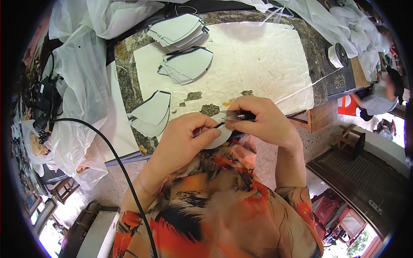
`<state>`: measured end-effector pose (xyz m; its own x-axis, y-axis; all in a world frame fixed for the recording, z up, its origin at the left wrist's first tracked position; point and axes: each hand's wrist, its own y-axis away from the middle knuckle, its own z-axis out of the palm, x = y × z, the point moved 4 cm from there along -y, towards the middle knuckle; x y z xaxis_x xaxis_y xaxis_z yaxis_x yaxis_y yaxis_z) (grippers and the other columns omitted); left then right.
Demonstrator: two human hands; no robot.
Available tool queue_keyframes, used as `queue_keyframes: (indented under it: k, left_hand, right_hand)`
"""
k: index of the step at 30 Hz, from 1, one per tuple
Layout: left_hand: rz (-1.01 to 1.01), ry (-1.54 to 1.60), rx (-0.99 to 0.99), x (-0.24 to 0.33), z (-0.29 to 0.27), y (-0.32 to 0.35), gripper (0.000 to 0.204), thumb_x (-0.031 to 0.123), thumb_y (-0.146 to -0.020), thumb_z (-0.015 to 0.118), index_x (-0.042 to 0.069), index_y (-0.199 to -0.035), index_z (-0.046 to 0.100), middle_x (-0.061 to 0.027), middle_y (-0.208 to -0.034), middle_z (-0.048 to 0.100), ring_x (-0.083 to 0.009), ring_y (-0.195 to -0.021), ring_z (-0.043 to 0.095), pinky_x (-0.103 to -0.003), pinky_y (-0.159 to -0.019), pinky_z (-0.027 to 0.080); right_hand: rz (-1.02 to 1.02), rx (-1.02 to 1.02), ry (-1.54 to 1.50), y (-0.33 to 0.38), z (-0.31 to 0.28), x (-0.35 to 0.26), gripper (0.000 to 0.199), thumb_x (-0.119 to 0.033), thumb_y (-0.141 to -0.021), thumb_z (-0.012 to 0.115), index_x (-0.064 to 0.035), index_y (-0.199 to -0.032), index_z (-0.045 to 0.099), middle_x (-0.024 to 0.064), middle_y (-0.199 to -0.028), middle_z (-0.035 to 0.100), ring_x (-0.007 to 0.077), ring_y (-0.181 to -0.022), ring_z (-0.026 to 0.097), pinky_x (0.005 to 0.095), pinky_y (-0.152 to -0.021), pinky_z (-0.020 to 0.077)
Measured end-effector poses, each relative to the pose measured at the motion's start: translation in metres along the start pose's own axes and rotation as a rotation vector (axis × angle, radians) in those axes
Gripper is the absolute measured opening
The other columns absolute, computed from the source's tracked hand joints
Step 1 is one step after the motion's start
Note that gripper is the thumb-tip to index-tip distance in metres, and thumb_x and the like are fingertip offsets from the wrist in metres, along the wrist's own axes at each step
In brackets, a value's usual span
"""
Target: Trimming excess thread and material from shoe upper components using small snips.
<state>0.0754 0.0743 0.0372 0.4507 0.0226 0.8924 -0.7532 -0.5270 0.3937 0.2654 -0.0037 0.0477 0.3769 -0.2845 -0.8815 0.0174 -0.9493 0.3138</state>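
While the left hand (183, 137) pinches a half-hidden white piece (218, 136), the right hand (262, 122) grips small snips (235, 115).

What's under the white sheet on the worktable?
The white sheet lies on a mottled stone tabletop, which shows through holes and along the edges. Whatever lies beneath the sheet's middle is covered.

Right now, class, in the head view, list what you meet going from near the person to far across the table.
Left hand and right hand on a white curved piece → small snips → middle stack of white pieces → farthest stack.
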Motion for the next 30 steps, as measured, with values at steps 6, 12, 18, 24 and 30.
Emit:
queue_keyframes:
  k: [6, 12, 18, 24, 30]
  left_hand:
    - [-0.144, 0.155, -0.077, -0.001, -0.001, 0.002, 0.018, 0.015, -0.091, 0.077, 0.000, -0.101, 0.073, 0.0013, -0.080, 0.063, -0.0063, -0.072, 0.054, -0.025, -0.065, 0.045]
    - [-0.352, 0.460, -0.178, -0.013, -0.005, 0.008, 0.017, 0.012, -0.094, 0.073, 0.000, -0.106, 0.073, 0.0015, -0.077, 0.063, -0.0015, -0.059, 0.050, -0.022, -0.048, 0.037]
    - [-0.401, 0.648, -0.133, -0.015, -0.014, 0.011, 0.018, 0.013, -0.097, 0.072, -0.003, -0.105, 0.072, -0.0005, -0.077, 0.066, -0.0012, -0.051, 0.048, -0.023, -0.040, 0.032]
    - [-0.156, 0.552, -0.004, -0.026, -0.016, 0.013, 0.018, 0.009, -0.095, 0.073, -0.003, -0.109, 0.072, -0.0033, -0.083, 0.069, -0.0035, -0.048, 0.049, -0.024, -0.037, 0.031]
    - [-0.279, 0.539, -0.003, -0.018, -0.015, 0.017, 0.020, 0.009, -0.095, 0.073, -0.001, -0.113, 0.073, -0.0017, -0.083, 0.068, -0.0025, -0.058, 0.053, -0.022, -0.043, 0.035]
  right_hand:
    - [-0.121, 0.027, 0.087, -0.002, 0.002, -0.003, 0.023, -0.018, -0.084, 0.074, -0.0047, -0.100, 0.067, 0.0120, -0.093, 0.067, 0.0301, -0.086, 0.066, 0.0376, -0.076, 0.0525]
    - [-0.323, 0.046, 0.080, -0.005, 0.004, -0.003, 0.020, -0.003, -0.084, 0.073, -0.0055, -0.104, 0.072, 0.0077, -0.098, 0.068, 0.0210, -0.088, 0.064, 0.0325, -0.074, 0.0507]
    - [-0.566, 0.021, 0.275, 0.002, -0.009, -0.025, 0.024, -0.004, -0.085, 0.069, -0.0103, -0.107, 0.073, 0.0077, -0.121, 0.064, 0.0280, -0.095, 0.064, 0.0394, -0.086, 0.0517]
    - [-0.181, 0.008, 0.779, 0.001, -0.002, -0.035, 0.029, -0.019, -0.089, 0.068, -0.0146, -0.117, 0.071, 0.0090, -0.104, 0.069, 0.0302, -0.092, 0.067, 0.0388, -0.084, 0.0524]
    - [-0.141, -0.036, 0.430, -0.007, -0.001, -0.029, 0.032, -0.032, -0.099, 0.063, -0.0090, -0.118, 0.071, 0.0121, -0.096, 0.071, 0.0349, -0.088, 0.067, 0.0416, -0.078, 0.0530]
